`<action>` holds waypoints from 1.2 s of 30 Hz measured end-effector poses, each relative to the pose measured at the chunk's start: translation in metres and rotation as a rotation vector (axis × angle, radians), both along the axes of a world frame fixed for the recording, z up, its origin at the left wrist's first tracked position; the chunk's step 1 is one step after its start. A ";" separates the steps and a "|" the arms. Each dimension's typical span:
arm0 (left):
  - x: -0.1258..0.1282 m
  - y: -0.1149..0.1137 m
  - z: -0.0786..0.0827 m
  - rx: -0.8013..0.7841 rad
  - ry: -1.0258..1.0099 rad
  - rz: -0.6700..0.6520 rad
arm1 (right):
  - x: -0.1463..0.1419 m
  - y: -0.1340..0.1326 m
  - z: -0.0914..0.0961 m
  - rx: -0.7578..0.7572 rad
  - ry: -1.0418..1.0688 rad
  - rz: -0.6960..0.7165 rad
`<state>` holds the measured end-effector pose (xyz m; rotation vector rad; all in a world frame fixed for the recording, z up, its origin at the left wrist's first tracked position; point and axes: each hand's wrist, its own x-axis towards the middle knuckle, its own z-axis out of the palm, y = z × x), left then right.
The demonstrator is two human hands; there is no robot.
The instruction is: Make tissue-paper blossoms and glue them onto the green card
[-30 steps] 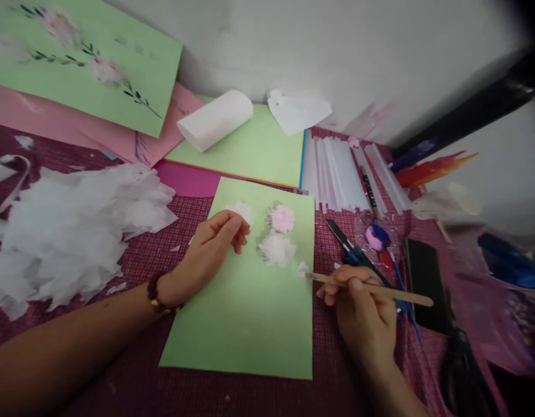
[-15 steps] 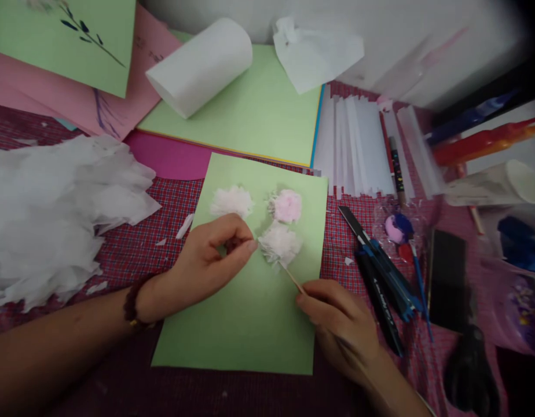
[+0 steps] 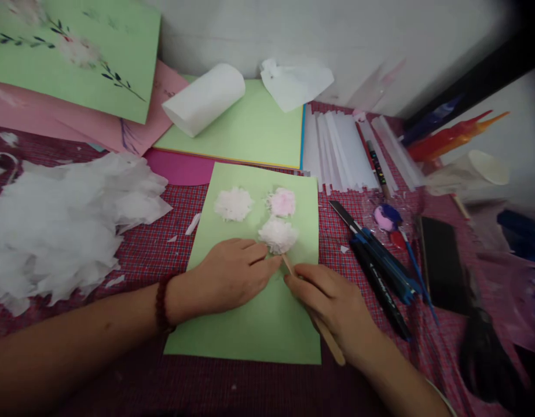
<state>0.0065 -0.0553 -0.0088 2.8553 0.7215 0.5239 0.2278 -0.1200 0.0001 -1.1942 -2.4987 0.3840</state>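
A green card (image 3: 250, 324) lies on the red checked cloth in front of me. Three fluffy tissue flowers sit on its upper part: a white flower (image 3: 233, 204) at left, a pink one (image 3: 282, 202) at right and a white flower (image 3: 278, 234) below it. My left hand (image 3: 230, 275) rests flat on the card, fingers stretched toward the lower white flower. My right hand (image 3: 332, 307) is closed round a thin wooden stick (image 3: 330, 341), whose tip touches the bottom of that flower.
A heap of white tissue scraps (image 3: 63, 226) lies at left. Behind are a tissue roll (image 3: 204, 98), green and pink sheets (image 3: 245, 133) and folded white strips (image 3: 341, 150). At right lie a blue cutter and pens (image 3: 376, 255), a black phone (image 3: 441, 263), scissors (image 3: 484, 359) and a paper cup (image 3: 476, 171).
My right hand brought the stick from the card's right edge to the lower white flower. My left hand dropped from a pinch to lie flat beside that flower.
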 end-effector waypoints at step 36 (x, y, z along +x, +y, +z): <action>-0.006 0.001 0.008 -0.215 -0.426 0.176 | 0.013 -0.006 0.010 -0.261 0.586 -0.341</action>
